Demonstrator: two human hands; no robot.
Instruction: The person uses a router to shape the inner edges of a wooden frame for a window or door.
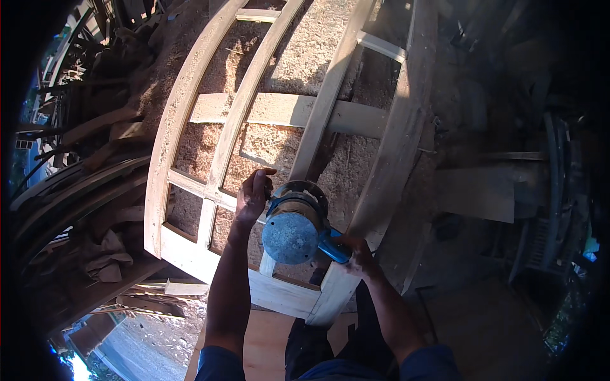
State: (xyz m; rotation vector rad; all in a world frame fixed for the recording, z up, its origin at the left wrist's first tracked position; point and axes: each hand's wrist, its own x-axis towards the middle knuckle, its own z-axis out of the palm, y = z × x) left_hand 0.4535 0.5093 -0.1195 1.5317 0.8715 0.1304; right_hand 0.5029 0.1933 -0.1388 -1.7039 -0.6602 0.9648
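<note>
A router (291, 233) with a round, dusty grey top and blue side handles sits on a wooden frame (190, 254) made of long rails and short cross pieces. Its dark round base rests over the bars near the frame's near end. On the router's left side, my left hand (253, 195) is closed around a grip mostly hidden by the fingers. The blue handle on the right is held in my right hand (357, 257), fingers wrapped round it. Any cutting bit is hidden under the base.
Sawdust (273, 149) covers the surface beneath the frame and shows through its openings. Curved timber pieces (82, 190) are stacked at the left. Wood scraps (149, 298) lie at the lower left. On the shaded right are a flat board (476, 193) and more stacked pieces.
</note>
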